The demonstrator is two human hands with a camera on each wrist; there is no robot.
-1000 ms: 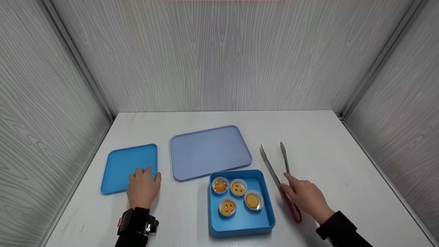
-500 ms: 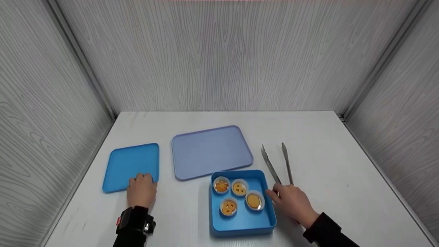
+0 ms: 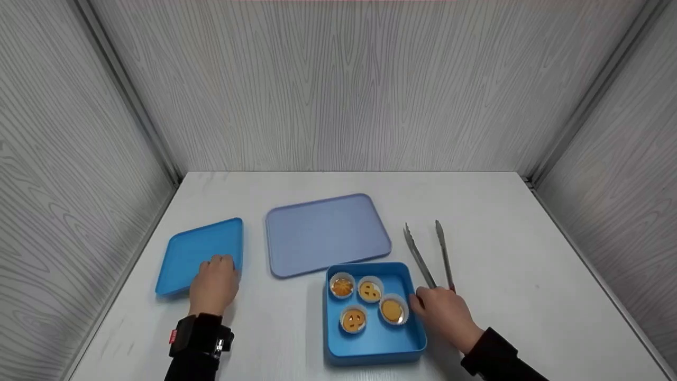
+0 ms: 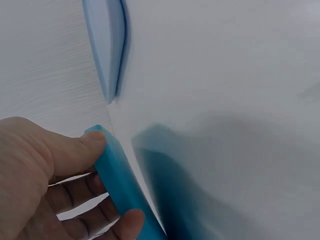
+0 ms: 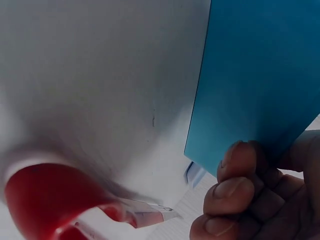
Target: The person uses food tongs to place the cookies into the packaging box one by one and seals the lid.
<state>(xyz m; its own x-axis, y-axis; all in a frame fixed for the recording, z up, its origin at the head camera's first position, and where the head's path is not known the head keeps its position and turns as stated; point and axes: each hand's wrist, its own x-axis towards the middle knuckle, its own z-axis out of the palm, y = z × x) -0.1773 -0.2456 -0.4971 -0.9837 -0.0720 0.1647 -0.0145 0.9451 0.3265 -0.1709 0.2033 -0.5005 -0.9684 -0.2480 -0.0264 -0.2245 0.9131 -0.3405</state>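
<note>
My left hand [image 3: 214, 286] grips the near right edge of a flat blue lid [image 3: 198, 256], thumb on one side and fingers on the other; in the left wrist view the lid's edge [image 4: 122, 180] stands over its shadow. At front centre a blue box [image 3: 381, 343] holds several small tarts [image 3: 354, 320] in white paper cups. My right hand [image 3: 444, 320] holds the box's right wall, its thumb at the rim and its curled fingers against the outer wall [image 5: 255, 80] in the right wrist view.
Metal tongs [image 3: 419, 259] with red handles [image 5: 45, 200] lie spread right of the box, partly behind my right hand. A lavender tray [image 3: 328, 233] lies behind the box, close to its back rim. Grey wood-grain panels [image 3: 338, 84] surround the white table.
The right hand has left the tongs and moved left onto the box's wall. The left hand has taken hold of the lid's edge and tilted it up.
</note>
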